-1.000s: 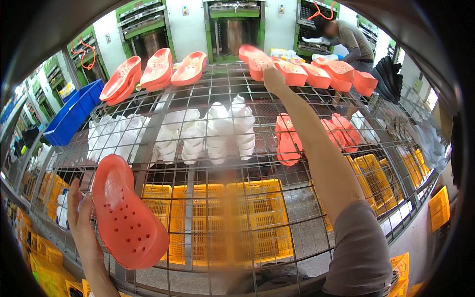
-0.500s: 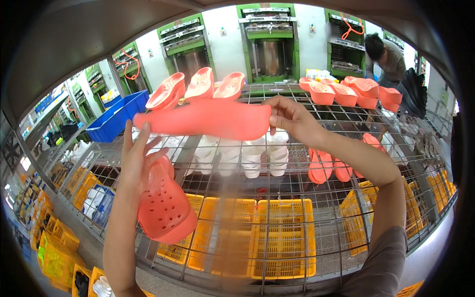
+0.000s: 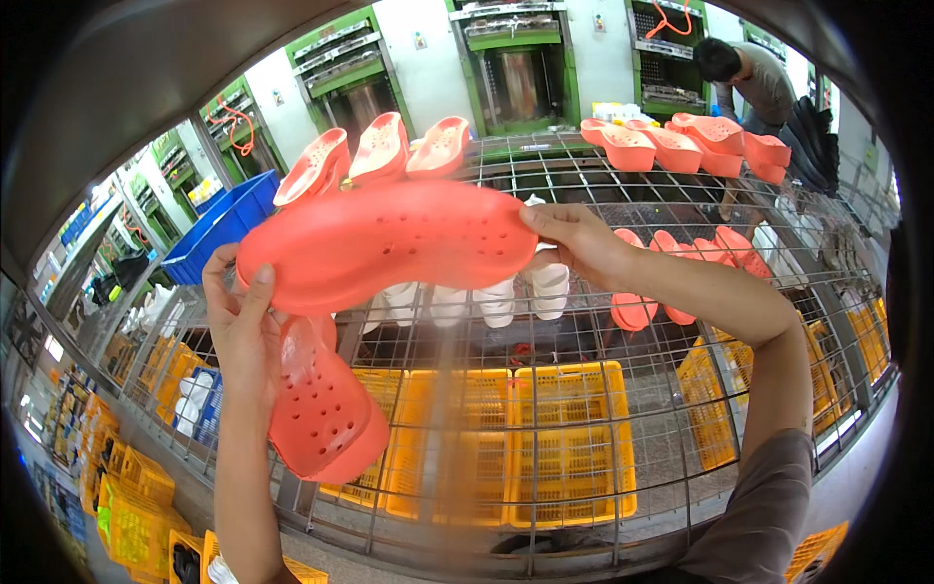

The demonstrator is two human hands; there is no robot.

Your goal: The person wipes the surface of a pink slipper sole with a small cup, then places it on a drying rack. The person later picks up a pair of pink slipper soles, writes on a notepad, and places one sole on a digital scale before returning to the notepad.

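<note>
Coral foam clog (image 3: 389, 238), long axis horizontal across frame centre, pinched at both ends: left hand (image 3: 238, 331), also clasping a second clog (image 3: 326, 414), and right hand (image 3: 574, 238).

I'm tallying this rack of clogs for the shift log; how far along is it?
Done: coral clogs line the wire rack's far edge. In hand: the right hand and left hand stretch one clog; another clog hangs below. Left: white clogs on the rack.

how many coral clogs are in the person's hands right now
2: one clog held sideways between the left hand and right hand; a second clog hangs from the left hand.
</note>
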